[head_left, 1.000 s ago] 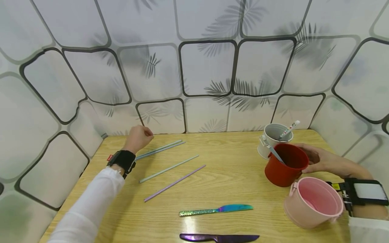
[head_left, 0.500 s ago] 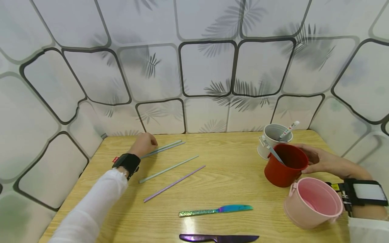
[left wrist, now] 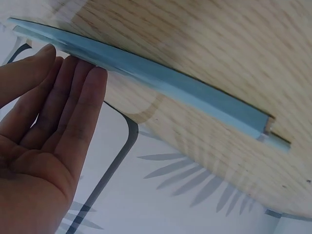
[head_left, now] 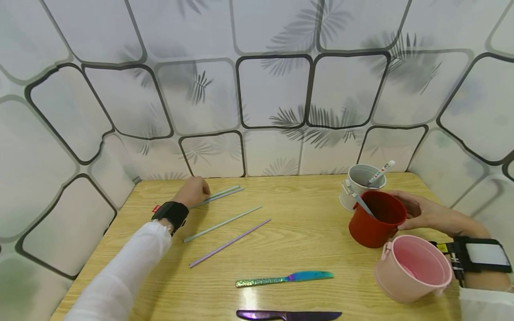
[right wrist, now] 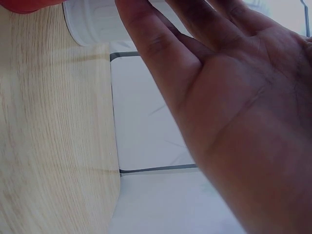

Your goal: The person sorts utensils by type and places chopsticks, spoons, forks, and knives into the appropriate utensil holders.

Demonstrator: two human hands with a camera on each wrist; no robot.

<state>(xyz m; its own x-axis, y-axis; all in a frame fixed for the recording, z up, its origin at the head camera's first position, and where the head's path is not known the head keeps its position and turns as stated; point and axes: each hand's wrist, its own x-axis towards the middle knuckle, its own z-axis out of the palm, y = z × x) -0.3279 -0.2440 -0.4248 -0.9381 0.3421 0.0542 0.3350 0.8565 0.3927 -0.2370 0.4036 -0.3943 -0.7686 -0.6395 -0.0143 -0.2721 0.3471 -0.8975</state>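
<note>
- Head view: left hand point(head_left: 195, 191) down on the wooden table point(head_left: 305, 240) at the near end of a pair of pale blue chopsticks point(head_left: 222, 193); grip hidden from here. Right hand point(head_left: 421, 211) resting against the far side of the red bucket point(head_left: 375, 218), fingers fairly straight. White bucket point(head_left: 359, 185) just behind, pink bucket point(head_left: 413, 267) just in front. Two more sticks, one grey-blue point(head_left: 222, 223) and one purple point(head_left: 230, 242), plus two knives, one iridescent point(head_left: 285, 278) and one purple point(head_left: 289, 315), lying apart.
- Left wrist view: fingers point(left wrist: 80, 105) straight and together, tips touching the blue chopsticks point(left wrist: 161, 85), nothing clasped.
- Right wrist view: palm open, fingers point(right wrist: 156, 44) extended towards the red bucket point(right wrist: 29, 5), not curled round it.
</note>
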